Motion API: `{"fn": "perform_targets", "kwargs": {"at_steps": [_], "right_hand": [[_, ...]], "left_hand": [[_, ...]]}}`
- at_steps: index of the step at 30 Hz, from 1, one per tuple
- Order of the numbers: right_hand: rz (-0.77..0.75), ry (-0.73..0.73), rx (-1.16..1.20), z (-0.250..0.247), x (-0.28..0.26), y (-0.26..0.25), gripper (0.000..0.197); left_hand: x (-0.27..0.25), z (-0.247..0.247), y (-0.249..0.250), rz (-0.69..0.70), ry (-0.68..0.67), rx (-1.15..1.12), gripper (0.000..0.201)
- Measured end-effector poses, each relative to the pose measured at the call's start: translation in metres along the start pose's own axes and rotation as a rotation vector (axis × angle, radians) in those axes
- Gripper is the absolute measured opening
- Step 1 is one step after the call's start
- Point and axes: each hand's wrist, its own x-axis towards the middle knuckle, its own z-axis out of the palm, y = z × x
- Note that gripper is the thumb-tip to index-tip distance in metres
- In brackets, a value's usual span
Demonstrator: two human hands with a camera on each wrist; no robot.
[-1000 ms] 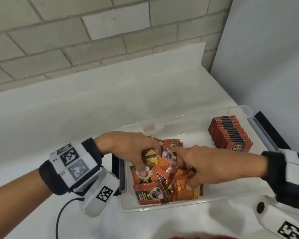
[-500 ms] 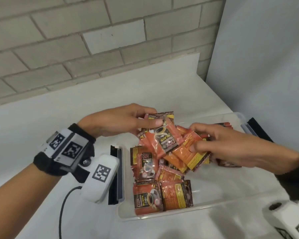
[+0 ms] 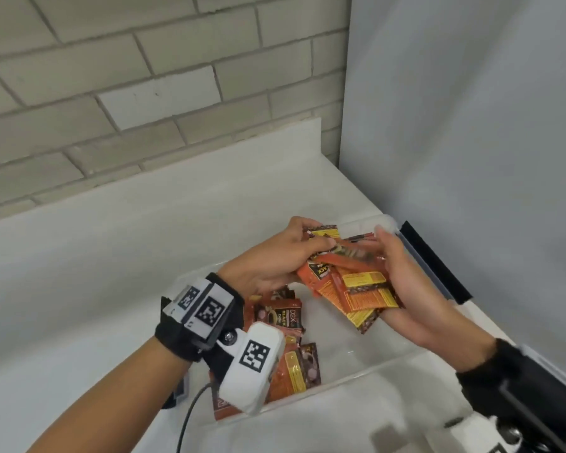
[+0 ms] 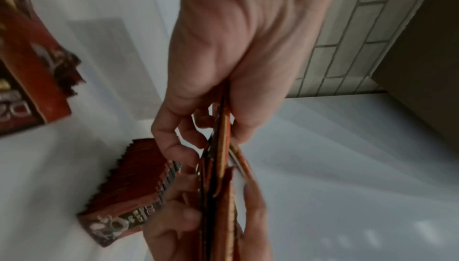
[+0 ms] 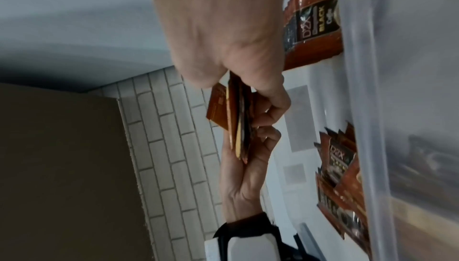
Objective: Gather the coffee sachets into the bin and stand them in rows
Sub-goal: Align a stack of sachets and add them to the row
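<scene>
Sachets [image 3: 352,282] labelled "D2X BLACK"

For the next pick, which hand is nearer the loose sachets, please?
Left: the left hand is just above the loose sachets; the right hand is further right.

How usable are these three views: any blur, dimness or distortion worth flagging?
Head view: evenly lit, both hands and the held sachets sharp, slight wide-angle bowing. Left wrist view: dim, motion-smeared, the standing row soft. Right wrist view: dim, blurred, though one loose sachet print stays legible.
</scene>
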Motion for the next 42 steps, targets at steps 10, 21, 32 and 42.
{"fn": "perform_targets", "kwargs": {"at_steps": [10, 21, 32, 42], "right_hand": [[-0.211, 0.19, -0.007, -0.018, -0.001, 0.0, 0.043], [-0.534, 0.164, -0.081, -0.001, 0.013, -0.01, 0.03], [-0.605, 0.062, -0.28, -0.014, 0.017, -0.003, 0.028], [-0.426, -0.004, -0.238, -0.02, 0.018, 0.004, 0.03]], "left_hand": [[0.011, 0.026, 0.004, 0.119, -0.242, -0.245, 0.025], [0.018, 0.023, -0.014, 0.309, -0.489, -0.124, 0.051], [0.022, 0.012, -0.024, 0.3, -0.64, -0.382, 0.095], [0.028, 0.016, -0.014, 0.399, -0.289, -0.624, 0.043]]}}
